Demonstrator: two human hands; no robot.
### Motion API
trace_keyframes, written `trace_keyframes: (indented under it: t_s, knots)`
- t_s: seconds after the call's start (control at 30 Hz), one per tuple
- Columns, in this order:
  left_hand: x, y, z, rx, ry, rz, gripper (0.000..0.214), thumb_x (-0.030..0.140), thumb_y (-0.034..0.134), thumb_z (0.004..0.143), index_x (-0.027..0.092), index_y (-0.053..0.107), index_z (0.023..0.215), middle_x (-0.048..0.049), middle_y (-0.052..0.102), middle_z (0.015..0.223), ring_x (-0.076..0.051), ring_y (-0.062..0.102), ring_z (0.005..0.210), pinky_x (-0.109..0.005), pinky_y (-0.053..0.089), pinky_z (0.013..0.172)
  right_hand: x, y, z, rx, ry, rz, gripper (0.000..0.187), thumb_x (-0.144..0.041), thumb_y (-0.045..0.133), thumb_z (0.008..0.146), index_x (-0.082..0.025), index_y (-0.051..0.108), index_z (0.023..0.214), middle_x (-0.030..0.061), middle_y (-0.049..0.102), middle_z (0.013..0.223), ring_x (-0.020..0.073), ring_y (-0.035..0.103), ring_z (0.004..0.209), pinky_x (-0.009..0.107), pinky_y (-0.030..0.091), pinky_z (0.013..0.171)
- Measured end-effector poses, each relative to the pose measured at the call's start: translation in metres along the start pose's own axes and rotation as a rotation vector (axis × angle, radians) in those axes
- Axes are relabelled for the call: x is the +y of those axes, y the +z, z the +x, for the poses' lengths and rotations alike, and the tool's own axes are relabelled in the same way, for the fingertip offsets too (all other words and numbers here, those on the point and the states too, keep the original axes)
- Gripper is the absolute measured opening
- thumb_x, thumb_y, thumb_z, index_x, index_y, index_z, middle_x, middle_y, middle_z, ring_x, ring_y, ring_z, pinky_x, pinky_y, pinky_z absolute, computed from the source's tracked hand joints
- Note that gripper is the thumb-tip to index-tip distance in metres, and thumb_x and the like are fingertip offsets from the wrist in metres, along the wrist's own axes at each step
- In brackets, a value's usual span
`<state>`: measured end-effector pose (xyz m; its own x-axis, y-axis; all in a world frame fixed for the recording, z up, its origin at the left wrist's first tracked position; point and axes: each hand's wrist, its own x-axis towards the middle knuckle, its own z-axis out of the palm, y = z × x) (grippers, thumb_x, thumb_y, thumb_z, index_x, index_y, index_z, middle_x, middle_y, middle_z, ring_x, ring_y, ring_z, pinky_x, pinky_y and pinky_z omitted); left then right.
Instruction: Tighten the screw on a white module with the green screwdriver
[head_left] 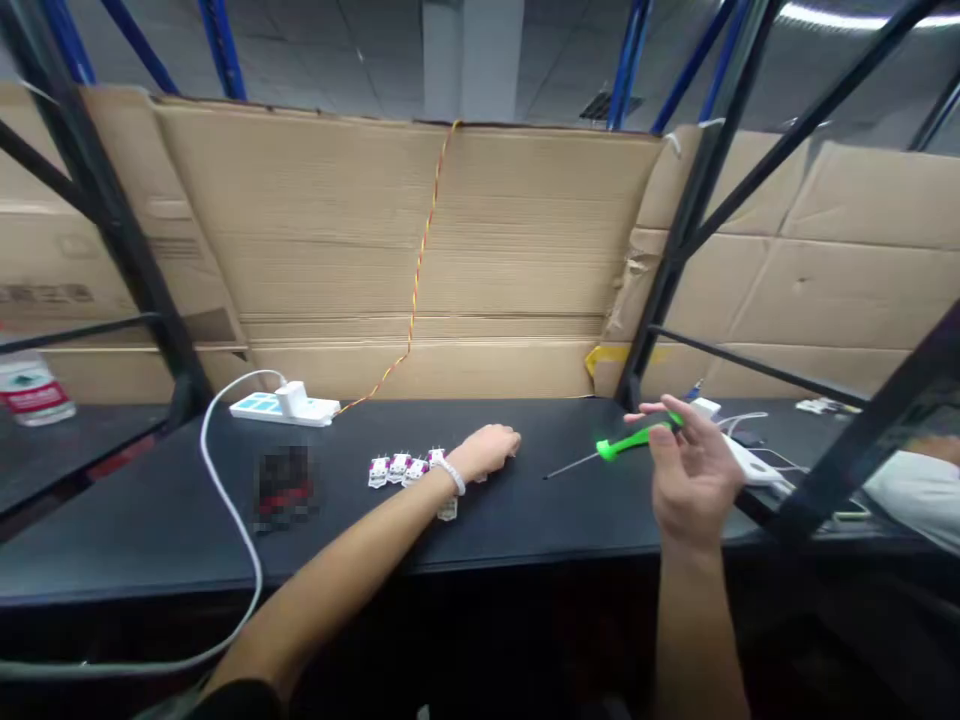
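Black tabletop (pixel 150 540) runs across in front of you, and both your arms reach out over it. Your right hand (pixel 694 480) is raised just above the surface, fingers curled loosely round the green handle of a screwdriver (pixel 634 440); its thin metal shaft slants down and left until the tip nearly meets the table. It looks a light hold between fingertips and thumb rather than a full fist. Your left hand (pixel 487 452) lies knuckles-up on the table, fingers bent under; whether anything sits beneath them I cannot tell. Just to its left, a short row of small white and magenta parts (pixel 401 468) lies near your wrist. As I judge it, the tool is in hand but its tip rests on none of those parts, so the work on them seems not yet begun. Farther back a white power strip (pixel 285 407) lies by the cardboard wall (pixel 390 240), its cable looping toward you.
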<state>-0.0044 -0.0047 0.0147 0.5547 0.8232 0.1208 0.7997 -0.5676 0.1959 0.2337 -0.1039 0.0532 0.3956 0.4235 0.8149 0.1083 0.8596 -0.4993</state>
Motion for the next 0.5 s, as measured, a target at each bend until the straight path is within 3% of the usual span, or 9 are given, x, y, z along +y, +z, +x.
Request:
trace_keyframes:
  t_s: [0.13,0.27,0.5]
  knots:
    - [-0.006,-0.02,-0.016,0.035,0.014,-0.007,0.021,0.002,0.057,0.088,0.016,0.071,0.096,-0.0106,0.076,0.1,-0.024,0.072,0.094,-0.032,0.056,0.087,-0.001,0.002,-0.001,-0.019,0.011,0.019,0.029,-0.028,0.082,0.091,-0.023,0.078,0.12,0.0055,0.079,0.102,0.0194,0.08,0.082,0.034,0.065,0.079]
    - [-0.013,-0.037,-0.048,0.05,0.03,-0.041,0.019,0.011,0.053,0.096,0.018,0.071,0.098,-0.0072,0.076,0.096,-0.023,0.071,0.091,-0.03,0.054,0.083,-0.002,0.006,-0.002,-0.05,0.019,0.015,0.029,-0.03,0.082,0.091,-0.024,0.078,0.12,0.0053,0.08,0.101,0.0204,0.08,0.082,0.035,0.066,0.078]
    - [-0.011,-0.033,-0.127,0.086,0.038,-0.094,0.02,0.007,0.05,0.095,0.019,0.067,0.095,-0.006,0.073,0.096,-0.022,0.068,0.086,-0.029,0.051,0.08,-0.005,0.015,-0.008,-0.124,0.022,-0.005,0.028,-0.032,0.081,0.091,-0.024,0.078,0.118,0.0063,0.079,0.101,0.0225,0.081,0.083,0.037,0.067,0.075]
